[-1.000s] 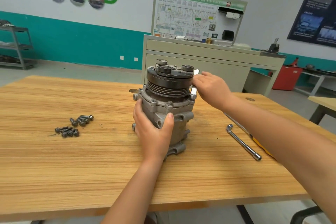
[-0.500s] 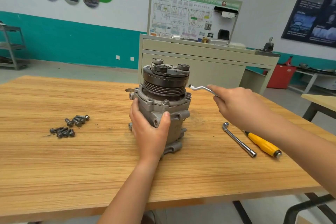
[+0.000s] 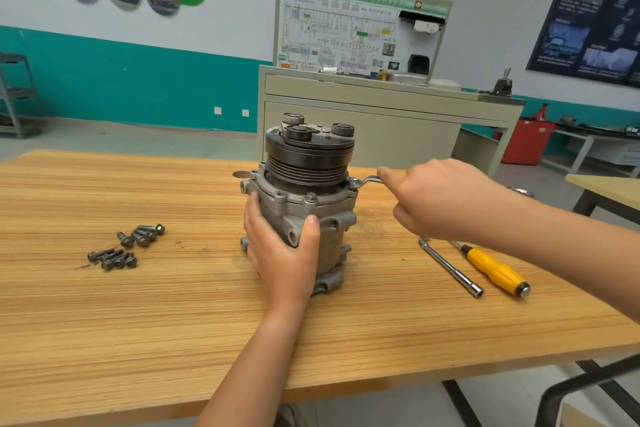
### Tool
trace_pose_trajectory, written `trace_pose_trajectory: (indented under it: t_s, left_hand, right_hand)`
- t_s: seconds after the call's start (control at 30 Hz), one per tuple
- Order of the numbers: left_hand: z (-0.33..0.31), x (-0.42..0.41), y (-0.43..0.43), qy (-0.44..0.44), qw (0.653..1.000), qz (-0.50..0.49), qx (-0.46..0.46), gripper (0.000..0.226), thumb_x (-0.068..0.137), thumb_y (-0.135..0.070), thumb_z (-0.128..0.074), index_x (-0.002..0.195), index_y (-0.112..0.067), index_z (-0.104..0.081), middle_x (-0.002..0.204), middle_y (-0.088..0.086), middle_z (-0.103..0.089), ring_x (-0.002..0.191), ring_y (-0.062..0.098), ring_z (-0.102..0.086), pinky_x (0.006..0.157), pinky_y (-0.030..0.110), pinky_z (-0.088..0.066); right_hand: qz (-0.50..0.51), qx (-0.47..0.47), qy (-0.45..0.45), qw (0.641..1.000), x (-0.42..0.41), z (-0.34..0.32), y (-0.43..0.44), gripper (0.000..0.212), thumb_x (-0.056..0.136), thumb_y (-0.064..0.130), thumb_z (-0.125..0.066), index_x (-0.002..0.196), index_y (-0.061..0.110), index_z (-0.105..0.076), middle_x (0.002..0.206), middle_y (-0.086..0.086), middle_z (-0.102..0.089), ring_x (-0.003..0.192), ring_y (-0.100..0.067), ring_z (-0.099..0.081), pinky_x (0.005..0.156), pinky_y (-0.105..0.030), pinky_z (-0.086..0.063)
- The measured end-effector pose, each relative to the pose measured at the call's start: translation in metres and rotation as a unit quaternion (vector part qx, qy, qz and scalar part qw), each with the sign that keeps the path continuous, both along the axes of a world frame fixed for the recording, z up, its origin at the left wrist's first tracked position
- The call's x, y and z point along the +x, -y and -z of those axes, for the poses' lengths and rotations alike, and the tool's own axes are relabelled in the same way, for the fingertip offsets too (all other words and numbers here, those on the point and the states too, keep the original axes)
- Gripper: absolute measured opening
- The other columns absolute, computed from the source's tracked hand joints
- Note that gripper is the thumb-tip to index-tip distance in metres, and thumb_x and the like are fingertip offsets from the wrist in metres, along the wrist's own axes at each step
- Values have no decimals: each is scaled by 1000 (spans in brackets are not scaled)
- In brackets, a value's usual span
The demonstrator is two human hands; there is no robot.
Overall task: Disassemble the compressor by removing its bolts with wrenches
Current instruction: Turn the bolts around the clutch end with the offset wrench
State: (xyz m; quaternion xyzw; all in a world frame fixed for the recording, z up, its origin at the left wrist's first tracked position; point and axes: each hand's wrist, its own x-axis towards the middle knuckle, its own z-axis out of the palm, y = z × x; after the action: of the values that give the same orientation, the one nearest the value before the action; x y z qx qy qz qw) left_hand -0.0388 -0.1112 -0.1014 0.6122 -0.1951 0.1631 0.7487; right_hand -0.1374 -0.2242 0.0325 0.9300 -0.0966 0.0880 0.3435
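Observation:
The grey compressor (image 3: 322, 218) stands upright in the middle of the wooden table (image 3: 173, 322), its black pulley on top. My left hand (image 3: 282, 253) grips the front of its housing, thumb on the right side. My right hand (image 3: 436, 201) holds a silver offset wrench (image 3: 367, 180) by its handle. The wrench's ring end sits at a bolt on the right rim of the compressor's flange. Most of the wrench handle is hidden inside my fist. Several removed bolts (image 3: 126, 246) lie in two small heaps on the table to the left.
A silver socket wrench (image 3: 450, 267) and a yellow-handled screwdriver (image 3: 495, 270) lie on the table right of the compressor. A beige cabinet (image 3: 381, 128) with a wiring display board stands behind the table. Another table's corner (image 3: 609, 191) shows at the right.
My right hand pulled the wrench away from the compressor, then brought its ring end back onto the right flange bolt. My left hand kept its grip on the housing.

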Motion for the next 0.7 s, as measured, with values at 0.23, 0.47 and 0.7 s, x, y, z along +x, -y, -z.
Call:
trace_pose_trajectory:
  t_s: [0.23,0.47,0.7]
  left_hand:
    - [0,0,2,0,1000,0,-10,93,65,-57,-48,145,-15,-23,140,-12,-27,132,4,-24,115,46,-21]
    - [2,2,1,4,1000,-1,-12,93,65,-57,-49,145,-17,-23,139,-14,-26,131,-1,-23,115,35,-21]
    - [2,2,0,0,1000,5,-7,92,66,-56,-49,145,-18,-22,140,-14,-26,134,2,-23,115,38,-21]
  right_hand:
    - [-120,-34,-1,992,20,-7,55,49,94,5,-41,141,17,-31,93,-4,-63,70,-19,-58,55,-26,-47]
    - [-317,44,252,913,81,30,51,25,67,-20,-60,85,-4,-69,85,-15,-72,75,-26,-70,82,-59,-46]
    - [-223,351,386,823,36,24,49,27,94,4,-46,119,-1,-54,84,-18,-65,79,-35,-63,69,-46,-50]
